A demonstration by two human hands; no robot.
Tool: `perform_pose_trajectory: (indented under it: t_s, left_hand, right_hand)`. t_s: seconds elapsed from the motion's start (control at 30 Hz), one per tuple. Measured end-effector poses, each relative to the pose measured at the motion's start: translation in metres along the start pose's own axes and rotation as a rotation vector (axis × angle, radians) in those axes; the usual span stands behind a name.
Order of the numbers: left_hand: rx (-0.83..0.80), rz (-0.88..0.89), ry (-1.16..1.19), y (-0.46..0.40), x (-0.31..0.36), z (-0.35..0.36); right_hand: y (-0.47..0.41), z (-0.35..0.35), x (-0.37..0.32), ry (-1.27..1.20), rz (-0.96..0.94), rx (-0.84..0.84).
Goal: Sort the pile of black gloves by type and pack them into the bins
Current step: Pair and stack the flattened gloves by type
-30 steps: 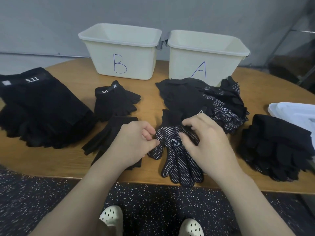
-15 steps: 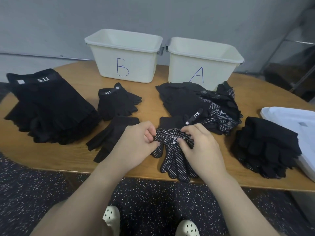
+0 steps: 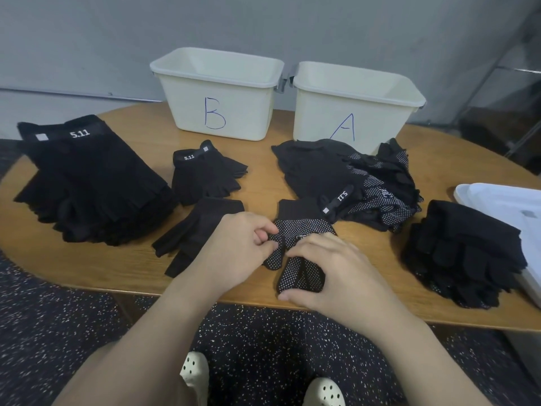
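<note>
A black glove with white dots [image 3: 301, 227] lies palm-up near the table's front edge. My left hand [image 3: 237, 253] pinches its thumb side, and my right hand [image 3: 339, 273] lies curled over its fingers, gripping them. Behind it sits the mixed pile of black gloves [image 3: 351, 183]. Two cream bins stand at the back: bin B [image 3: 216, 95] on the left and bin A [image 3: 357, 106] on the right. Nothing shows inside either bin from this angle.
A tall stack of 5.11 fingerless gloves [image 3: 87, 183] fills the left side. A small 5.11 stack [image 3: 205, 174] and a plain black glove [image 3: 199, 230] lie left of centre. A stack of plain gloves [image 3: 465, 253] sits at right beside a white tray [image 3: 503, 203].
My right hand has slid down from the glove's label onto its fingers, toward the table edge. My left hand stays pinching the thumb side. The camera has tilted down slightly.
</note>
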State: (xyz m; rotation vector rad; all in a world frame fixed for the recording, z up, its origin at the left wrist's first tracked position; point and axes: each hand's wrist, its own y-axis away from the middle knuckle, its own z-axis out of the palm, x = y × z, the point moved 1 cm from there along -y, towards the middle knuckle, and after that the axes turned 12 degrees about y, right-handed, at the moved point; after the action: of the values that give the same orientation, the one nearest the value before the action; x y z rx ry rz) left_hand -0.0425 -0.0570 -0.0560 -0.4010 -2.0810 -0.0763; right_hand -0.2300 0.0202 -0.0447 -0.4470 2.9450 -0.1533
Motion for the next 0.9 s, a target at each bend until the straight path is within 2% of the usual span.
perform_pose_trajectory:
  t_s: [0.13, 0.37, 0.47, 0.57, 0.67, 0.77, 0.9]
  left_hand:
    - [0.003, 0.007, 0.006, 0.000, 0.001, 0.000]
    - [0.015, 0.008, 0.021, 0.002, -0.001, 0.000]
    - [0.025, 0.017, 0.013, 0.001, 0.001, 0.000]
    - [0.068, 0.082, -0.048, 0.002, 0.005, 0.002]
    - [0.102, 0.193, -0.156, 0.005, 0.011, 0.008]
    - [0.035, 0.312, -0.267, 0.004, 0.015, 0.017]
    - [-0.138, 0.217, -0.408, 0.003, 0.011, 0.030]
  right_hand:
    - [-0.001, 0.002, 0.002, -0.052, -0.045, 0.074]
    - [0.006, 0.002, 0.009, -0.236, -0.056, -0.009]
    - [0.005, 0.001, 0.009, -0.329, -0.021, 0.092]
    - [0.000, 0.004, 0.015, -0.201, 0.070, 0.200]
    - [-0.005, 0.009, 0.021, -0.054, 0.151, 0.047]
    - [-0.008, 0.014, 0.020, -0.016, 0.127, -0.086]
    - [-0.008, 0.015, 0.019, -0.004, 0.099, -0.123]
